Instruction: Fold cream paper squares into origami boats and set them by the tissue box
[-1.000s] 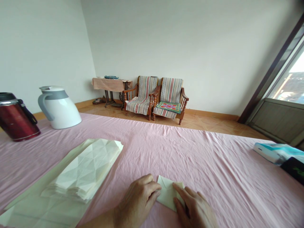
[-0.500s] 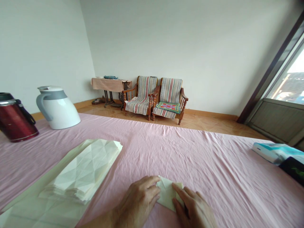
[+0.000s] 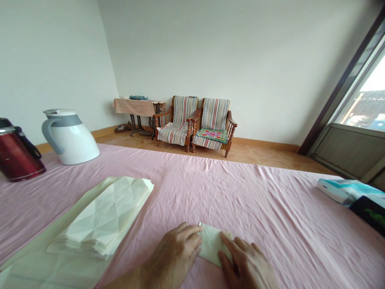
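Observation:
A small folded piece of pale paper [image 3: 211, 245] lies on the pink cloth near the front, between my hands. My left hand [image 3: 177, 253] grips its left edge, fingers bent and close together, thumb hidden. At the right edge, my right hand [image 3: 248, 261] pinches the paper, with the index finger resting on top and the thumb near the lower corner. Farther left lies a stack of creased pale paper sheets [image 3: 111, 212], on top of a larger pale sheet [image 3: 36, 269].
A red thermos [image 3: 19, 154] and a white jug with grey handle [image 3: 75, 140] stand at the left back of the pink cloth [image 3: 180, 184]. On the right are a blue-and-white packet [image 3: 351, 190] and a black object [image 3: 369, 212]. Beyond stand two wooden chairs [image 3: 210, 120].
The view has shifted slightly, so background things sit a little farther left. Both hands stay on the folded paper; my right index finger sits slightly farther right along it.

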Demonstrator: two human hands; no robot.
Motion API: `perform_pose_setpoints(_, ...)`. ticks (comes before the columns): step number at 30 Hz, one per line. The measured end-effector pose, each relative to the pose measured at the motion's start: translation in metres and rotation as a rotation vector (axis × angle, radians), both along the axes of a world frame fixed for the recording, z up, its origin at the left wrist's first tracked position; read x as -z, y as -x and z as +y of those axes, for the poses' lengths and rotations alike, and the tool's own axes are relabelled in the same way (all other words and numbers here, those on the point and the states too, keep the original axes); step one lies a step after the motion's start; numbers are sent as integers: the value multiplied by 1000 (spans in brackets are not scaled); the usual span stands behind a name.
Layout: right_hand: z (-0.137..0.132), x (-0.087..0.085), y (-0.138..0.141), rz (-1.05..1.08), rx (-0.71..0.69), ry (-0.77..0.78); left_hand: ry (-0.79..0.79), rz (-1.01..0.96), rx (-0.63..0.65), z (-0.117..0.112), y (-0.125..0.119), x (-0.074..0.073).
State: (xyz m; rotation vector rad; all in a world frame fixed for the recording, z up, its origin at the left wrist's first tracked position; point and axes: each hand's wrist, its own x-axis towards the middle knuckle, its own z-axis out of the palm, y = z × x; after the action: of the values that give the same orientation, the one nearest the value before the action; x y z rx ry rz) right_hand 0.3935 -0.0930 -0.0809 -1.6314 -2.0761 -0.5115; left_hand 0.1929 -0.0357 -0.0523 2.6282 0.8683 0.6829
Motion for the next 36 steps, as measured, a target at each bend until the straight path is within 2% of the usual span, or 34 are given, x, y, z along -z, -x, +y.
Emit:
perform_pose_setpoints(10,-9,-8,-14,-33,-4,-67,0,-8,1,-1,0,-4)
perform_pose_setpoints(14,-6,-9,-7,-12,-197,-158,28,-2,-14,-3,-3,-13)
perform_pose_setpoints(16,-1,-3,-2,-18,-344,-175,51,-21,-20,-2,-3,-16)
perform_pose_setpoints(18,4,7,4,-9,-422,-197,83,-55,-18,-1,-3,-17)
perform_pose_setpoints(20,7,16,7,39,-402,-218,127,-80,-18,2,-2,-14)
perform_pose_setpoints(22,7,19,7,-39,-429,-158,174,-96,-43,4,1,-11)
perform_pose_setpoints(28,3,9,7,-164,-418,-124,259,-141,-62,10,7,-2)
perform_pose_setpoints(33,3,0,11,-271,-352,-222,283,-119,-68,11,6,-3)
perform_pose_setpoints(36,3,0,12,-341,-376,-258,284,-108,-78,10,5,-5)
